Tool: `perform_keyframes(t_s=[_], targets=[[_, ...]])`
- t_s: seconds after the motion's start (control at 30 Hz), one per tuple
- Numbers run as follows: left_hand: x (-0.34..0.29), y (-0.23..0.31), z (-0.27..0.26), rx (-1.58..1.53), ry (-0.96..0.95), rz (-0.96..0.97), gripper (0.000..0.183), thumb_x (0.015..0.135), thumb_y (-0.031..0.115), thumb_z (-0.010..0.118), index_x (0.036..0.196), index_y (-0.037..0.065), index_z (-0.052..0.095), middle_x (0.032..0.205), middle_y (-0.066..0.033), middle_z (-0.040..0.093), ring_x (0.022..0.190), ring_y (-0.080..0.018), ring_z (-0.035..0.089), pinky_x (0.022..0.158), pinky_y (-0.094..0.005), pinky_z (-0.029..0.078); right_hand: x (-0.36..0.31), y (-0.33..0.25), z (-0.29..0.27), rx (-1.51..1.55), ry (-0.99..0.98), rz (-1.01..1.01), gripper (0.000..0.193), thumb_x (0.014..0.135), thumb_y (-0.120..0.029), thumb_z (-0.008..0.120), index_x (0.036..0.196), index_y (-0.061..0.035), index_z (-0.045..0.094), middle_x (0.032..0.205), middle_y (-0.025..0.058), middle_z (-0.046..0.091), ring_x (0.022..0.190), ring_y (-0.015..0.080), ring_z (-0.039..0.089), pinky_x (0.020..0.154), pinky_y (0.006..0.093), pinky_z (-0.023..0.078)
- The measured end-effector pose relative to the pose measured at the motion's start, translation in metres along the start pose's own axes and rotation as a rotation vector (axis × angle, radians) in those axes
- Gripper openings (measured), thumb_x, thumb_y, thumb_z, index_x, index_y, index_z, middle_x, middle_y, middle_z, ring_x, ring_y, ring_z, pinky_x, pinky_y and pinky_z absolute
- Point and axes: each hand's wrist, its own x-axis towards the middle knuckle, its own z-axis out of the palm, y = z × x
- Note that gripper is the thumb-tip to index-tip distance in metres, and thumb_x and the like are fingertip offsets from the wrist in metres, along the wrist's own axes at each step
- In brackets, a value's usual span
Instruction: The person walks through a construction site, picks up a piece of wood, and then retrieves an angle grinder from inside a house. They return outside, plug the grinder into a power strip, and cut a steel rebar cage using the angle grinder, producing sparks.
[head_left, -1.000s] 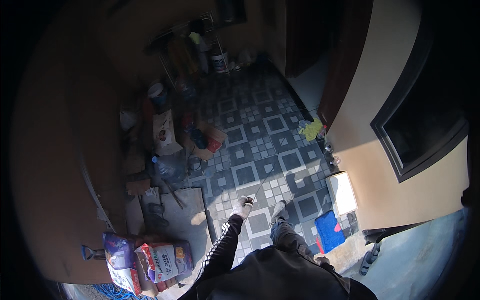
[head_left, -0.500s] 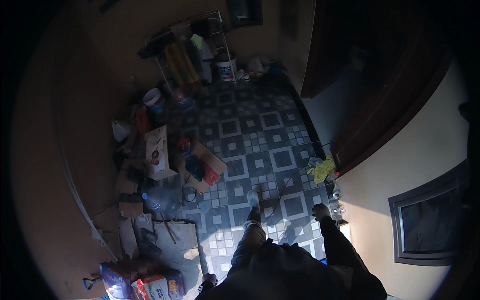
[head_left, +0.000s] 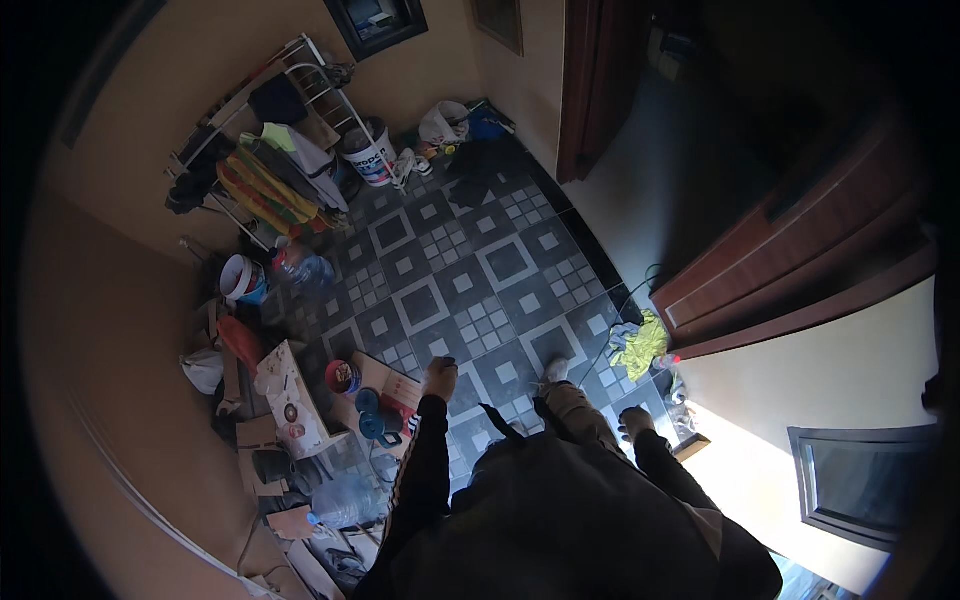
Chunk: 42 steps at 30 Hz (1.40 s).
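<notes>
My left hand (head_left: 439,379) is raised ahead of my body, above the tiled floor and just right of a flat piece of cardboard (head_left: 371,371). Its fingers are closed, and a small dark spot shows at their tips, too small to name. On the cardboard are a dark teal jug (head_left: 378,424) and a red tub (head_left: 343,377), both apart from the hand. Lower at the right, my right hand (head_left: 635,423) hangs near the wall with its fingers curled in; whatever they may hold is hidden. A crumpled yellow cloth (head_left: 640,345) lies on the floor beyond it.
A small low table (head_left: 293,405) and a large clear water bottle (head_left: 344,499) stand at the left. Far left, a drying rack (head_left: 322,85) holds clothes, with a white bucket (head_left: 369,157) beside it. A brown door (head_left: 780,270) stands ajar at the right. A cable crosses the floor.
My left hand has swung up and forward from the lower edge. My body has stepped ahead, and the view has turned, with the rack and door nearer. The sacks have left the view.
</notes>
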Motion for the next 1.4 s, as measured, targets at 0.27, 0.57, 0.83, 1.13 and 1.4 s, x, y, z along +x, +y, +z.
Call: perform_keyframes(t_s=[0.27,0.57,0.83,1.13,1.4], targets=[[0.205,0.155,0.047,-0.147,-0.061,-0.103,0.022,0.088,0.014,0.056,0.103,0.003,0.068,0.083,-0.0061,0.067,0.073,-0.0174,0.067,0.061,-0.0320,0.052,0.128,-0.097,-0.037,-0.253,0.098,0.004,0.022,0.095,-0.031,0.061,0.096,-0.0103,0.069,0.089,0.0090,0.069,0.085,0.0280,0.070,0.074,0.0496,0.055],[0.220,0.070,0.071,0.496,-0.366,-0.456,0.018,0.088,0.018,0.056,0.095,0.004,0.064,0.080,-0.0123,0.067,0.066,-0.0250,0.065,0.057,-0.0373,0.050,0.185,-0.458,-0.071,0.171,0.178,-0.312,0.018,0.089,-0.008,0.055,0.096,-0.0001,0.070,0.095,0.0167,0.073,0.083,0.0250,0.074,0.071,0.0332,0.059],[0.479,0.195,0.168,0.716,-0.595,0.059,0.027,0.090,0.028,0.059,0.106,0.007,0.066,0.096,-0.0191,0.072,0.084,-0.0385,0.069,0.073,-0.0481,0.054,0.250,-0.559,-0.100,-0.348,0.364,-0.219,0.023,0.091,-0.017,0.059,0.096,0.0024,0.070,0.078,0.0157,0.073,0.064,0.0261,0.073,0.061,0.0390,0.061],[0.731,0.603,0.426,0.311,-0.599,-0.114,0.019,0.089,0.012,0.052,0.102,0.009,0.066,0.071,-0.0024,0.057,0.048,-0.0132,0.052,0.042,-0.0300,0.039,0.261,-0.534,-0.104,0.873,0.580,0.126,0.016,0.089,-0.018,0.064,0.101,-0.0075,0.068,0.085,0.0069,0.070,0.074,0.0215,0.069,0.063,0.0384,0.054],[0.759,0.690,0.676,1.179,-0.958,1.893,0.013,0.087,0.019,0.068,0.097,0.011,0.068,0.089,-0.0073,0.066,0.077,-0.0241,0.064,0.069,-0.0384,0.051,0.354,-0.498,-0.157,0.534,0.451,0.386,0.010,0.089,-0.019,0.064,0.088,-0.0105,0.069,0.081,0.0077,0.070,0.075,0.0236,0.069,0.064,0.0393,0.054]])
